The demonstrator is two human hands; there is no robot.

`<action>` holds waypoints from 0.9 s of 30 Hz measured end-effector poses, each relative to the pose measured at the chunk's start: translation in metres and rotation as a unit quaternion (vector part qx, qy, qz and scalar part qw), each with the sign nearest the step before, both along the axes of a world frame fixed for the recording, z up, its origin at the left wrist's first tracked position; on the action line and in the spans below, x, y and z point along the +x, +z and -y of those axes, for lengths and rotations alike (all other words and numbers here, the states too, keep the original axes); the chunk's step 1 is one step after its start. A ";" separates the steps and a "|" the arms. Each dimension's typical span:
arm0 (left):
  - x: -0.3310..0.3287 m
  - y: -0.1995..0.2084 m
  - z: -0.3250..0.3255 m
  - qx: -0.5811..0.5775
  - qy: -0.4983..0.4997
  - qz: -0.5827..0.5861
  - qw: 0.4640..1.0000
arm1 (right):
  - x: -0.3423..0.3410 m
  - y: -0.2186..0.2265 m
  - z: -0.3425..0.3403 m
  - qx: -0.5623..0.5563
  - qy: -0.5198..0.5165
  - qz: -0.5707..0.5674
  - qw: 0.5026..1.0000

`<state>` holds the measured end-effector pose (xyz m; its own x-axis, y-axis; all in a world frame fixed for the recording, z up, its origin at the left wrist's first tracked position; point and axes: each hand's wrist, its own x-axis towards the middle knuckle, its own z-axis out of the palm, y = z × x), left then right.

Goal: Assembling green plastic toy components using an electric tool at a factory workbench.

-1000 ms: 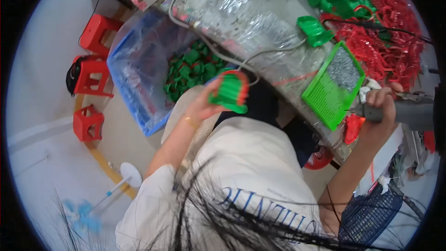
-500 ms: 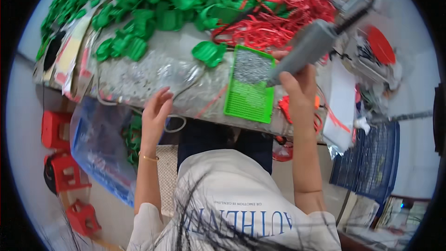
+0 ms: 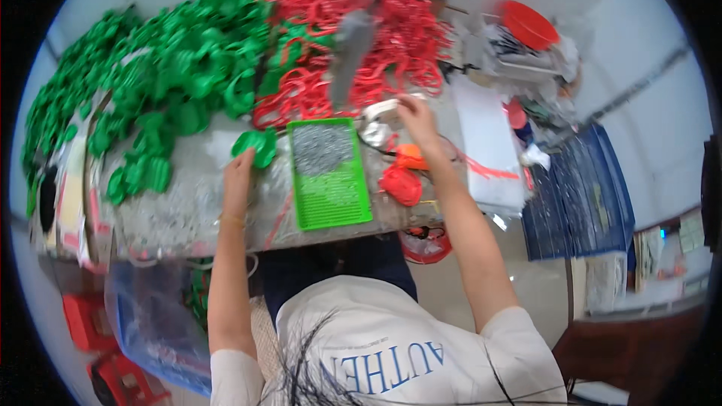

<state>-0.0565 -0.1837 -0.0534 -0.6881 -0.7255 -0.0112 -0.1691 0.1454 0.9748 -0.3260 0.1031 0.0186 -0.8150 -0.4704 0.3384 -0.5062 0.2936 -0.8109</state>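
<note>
My left hand is closed on the near edge of a green curved plastic piece at the table's front left. To the right, my right hand has its fingers bent together beside a whitish item; what they pinch, if anything, is too small to make out. Between my hands lies a bright green tray with small silvery screws heaped in its far half. A grey electric screwdriver hangs beyond the tray, blurred. Red and orange pieces rest right of the tray.
Green plastic pieces pile up at the far left, beside a heap of red strap-like parts. White sheets lie at the table's right. A blue plastic bag and red stools stand below at left, dark blue crates at right.
My right hand has let go of the screwdriver, which now hangs farther off, and has moved beside the whitish item. My left hand has reached forward and taken hold of the green piece.
</note>
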 end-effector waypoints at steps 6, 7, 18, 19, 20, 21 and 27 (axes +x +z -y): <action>0.053 -0.048 0.045 -0.416 -0.006 0.099 0.904 | 0.007 -0.003 0.096 0.143 0.046 -0.064 0.987; 0.033 -0.024 0.022 -0.332 -0.043 0.043 0.941 | -0.016 -0.024 0.080 0.099 0.027 -0.128 0.986; 0.062 -0.073 0.087 0.052 0.015 -0.100 0.993 | -0.015 -0.044 0.108 0.316 -0.040 -0.098 0.943; 0.069 -0.085 0.091 -0.192 -0.011 -0.073 0.979 | -0.016 -0.046 0.108 0.318 -0.046 -0.100 0.942; 0.074 -0.085 0.091 -0.188 -0.017 -0.073 0.979 | -0.016 -0.048 0.106 0.322 -0.051 -0.096 0.940; 0.090 -0.074 0.092 -0.340 -0.011 0.010 0.940 | -0.013 -0.048 0.113 0.323 -0.045 -0.102 0.940; 0.114 -0.059 0.067 -0.338 -0.012 0.057 0.939 | -0.020 -0.049 0.124 0.361 -0.012 -0.129 0.924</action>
<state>0.0576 -0.2502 -0.1128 -0.7270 -0.5772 0.3719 -0.2550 0.7299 0.6342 -0.3456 -0.0207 -0.0307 -0.7648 -0.6316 0.1274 -0.6408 0.7248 -0.2530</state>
